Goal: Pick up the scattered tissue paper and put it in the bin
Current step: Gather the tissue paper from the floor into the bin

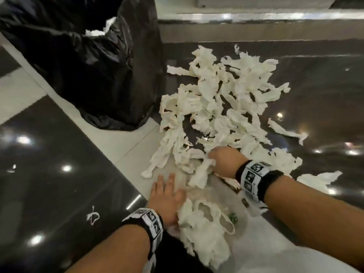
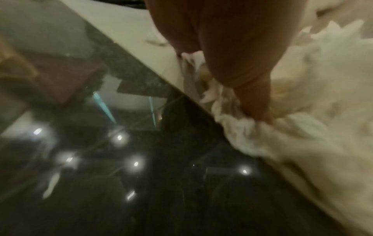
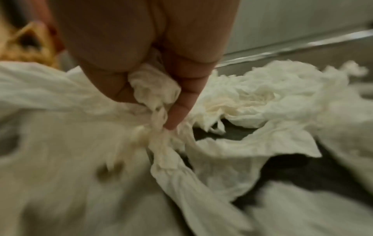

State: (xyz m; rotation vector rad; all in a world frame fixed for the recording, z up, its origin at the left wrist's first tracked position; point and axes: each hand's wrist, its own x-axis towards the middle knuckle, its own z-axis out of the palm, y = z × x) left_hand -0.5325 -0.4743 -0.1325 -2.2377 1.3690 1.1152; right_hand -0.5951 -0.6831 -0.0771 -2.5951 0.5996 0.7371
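1. Head view: the bin (image 1: 102, 62), lined with a black plastic bag, stands at the upper left on the floor (image 1: 49, 154); a few white tissue pieces (image 1: 98, 31) show inside its mouth.
2. Head view: the scattered tissue paper (image 1: 220, 107) lies on the floor to the right of the bin, a loose heap of torn strips whose long spread runs from the far wall down toward the person.
3. Head view: the right hand (image 1: 222, 162) sits at the near edge of that heap, fingers curled round a twisted strip (image 1: 202, 174) that hangs toward the left hand.
4. Head view: the left hand (image 1: 167, 198) lies with fingers stretched flat on the pale floor tile, its thumb side against a near bunch of tissue (image 1: 202, 229) between the two forearms. A small lone scrap (image 1: 92, 216) lies well apart on the dark tile to the left.
5. Left wrist view: blurred; the left hand (image 2: 232, 55) presses down beside gathered tissue (image 2: 302, 119) along the edge of the pale tile.
6. Right wrist view: the right hand (image 3: 151, 55) pinches a crumpled strip (image 3: 157, 95) between thumb and fingers; more tissue spreads below and beyond.
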